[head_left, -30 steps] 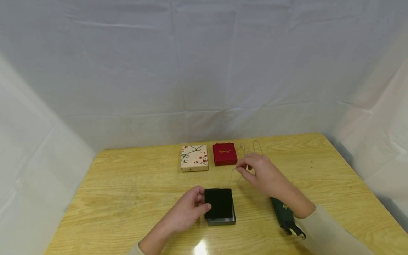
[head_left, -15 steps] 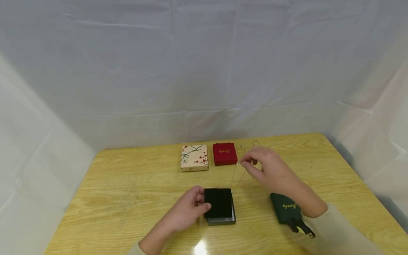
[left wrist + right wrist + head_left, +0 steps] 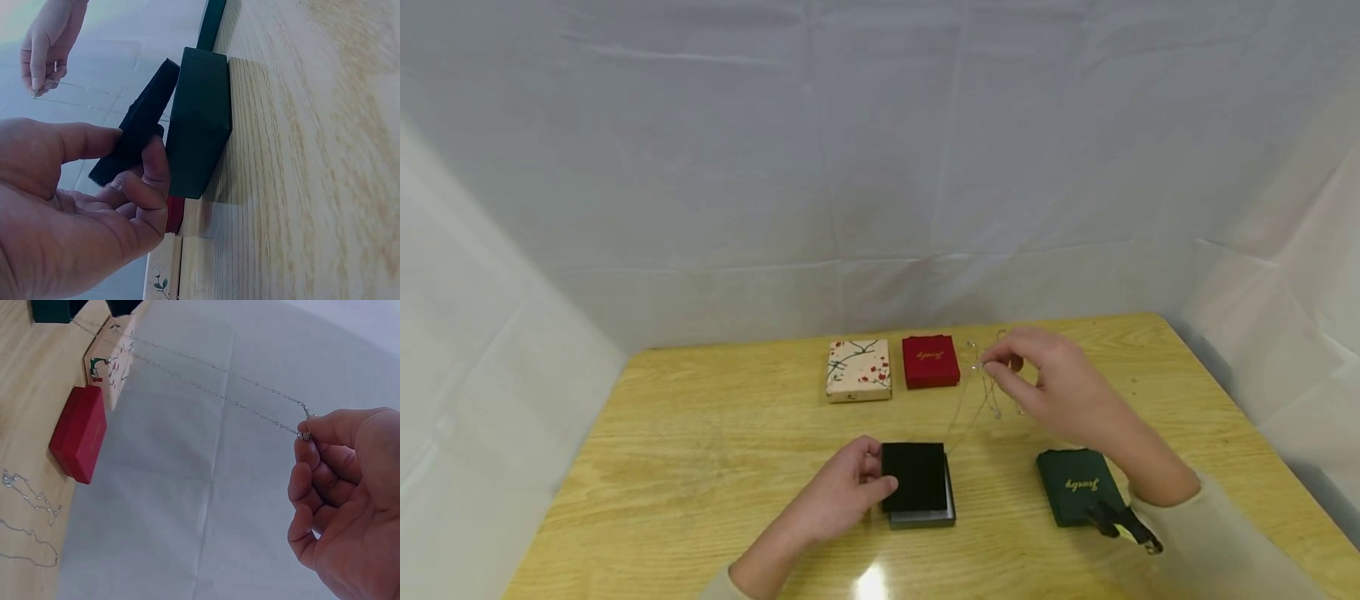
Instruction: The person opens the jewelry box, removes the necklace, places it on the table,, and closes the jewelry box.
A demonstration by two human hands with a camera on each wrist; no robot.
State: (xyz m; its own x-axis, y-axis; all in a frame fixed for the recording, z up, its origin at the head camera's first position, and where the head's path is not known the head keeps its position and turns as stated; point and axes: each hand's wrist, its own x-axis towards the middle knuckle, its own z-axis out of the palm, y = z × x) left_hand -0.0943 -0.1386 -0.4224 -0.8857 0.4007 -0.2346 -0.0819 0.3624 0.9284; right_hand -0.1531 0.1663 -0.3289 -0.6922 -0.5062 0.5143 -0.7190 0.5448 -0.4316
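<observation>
My left hand (image 3: 842,492) pinches a black velvet pad (image 3: 913,477) between thumb and fingers, tilted over a dark green box base (image 3: 200,122). In the right wrist view, a thin silver necklace (image 3: 212,367) stretches in two strands from the box area to my right hand (image 3: 340,481). Thumb and index finger of that hand pinch its end, where a small sparkling piece shows. From the head view, my right hand is raised to the right of the red box, well above the table. The necklace's far end is hidden by the pad and box.
A floral cream box (image 3: 859,372) and a red box (image 3: 930,362) stand at the back. Other silver chains (image 3: 37,500) lie right of the red one. At the right, a green lid (image 3: 1078,485) marked Jewelry lies near my sleeve, a black ribbon-like piece (image 3: 1123,527) at its edge.
My right hand has moved right and slightly back, drawing more of the necklace out from the box. The green lid is more exposed. My left hand and the pad stay nearly still.
</observation>
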